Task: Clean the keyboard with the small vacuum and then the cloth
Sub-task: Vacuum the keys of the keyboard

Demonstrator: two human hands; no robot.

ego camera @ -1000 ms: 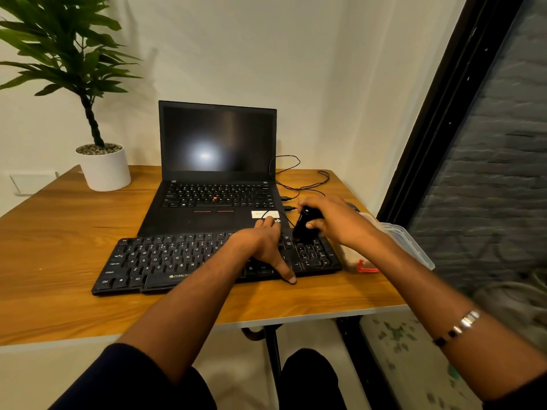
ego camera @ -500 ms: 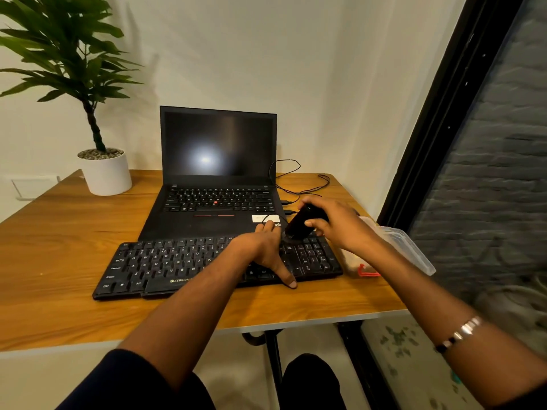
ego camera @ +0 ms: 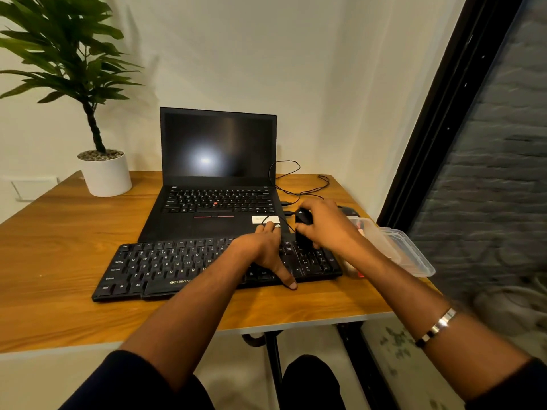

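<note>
Just right of the keyboard (ego camera: 189, 267), you have a clear plastic container (ego camera: 411, 255) at the table's (ego camera: 59, 261) right edge. Something red shows inside it near its far end and again at its near corner, but your right forearm covers most of it and you cannot tell what the contents are. Far to the left of the keyboard, at the back of the table, a white pot (ego camera: 106, 174) holds a layer of pebbles and a green plant (ego camera: 68, 54).

The cloth cannot be made out anywhere. A dark rounded object (ego camera: 347, 211) sits behind your right wrist, mostly hidden. Thin black cables (ego camera: 296, 184) loop on the table behind the keyboard's right end, beside the open laptop (ego camera: 217, 179), whose screen is dark apart from a glare spot.

Your right hand (ego camera: 328, 226) is curled around the small vacuum (ego camera: 304, 230), a black unit standing roughly upright with its lower end down on the keys at the keyboard's right end; the nozzle tip itself is hidden by your fingers. Your left hand (ego camera: 263, 250) lies flat on the keyboard just left of the vacuum, fingers relaxed and reaching over its far edge, thumb stretched to its near edge.
</note>
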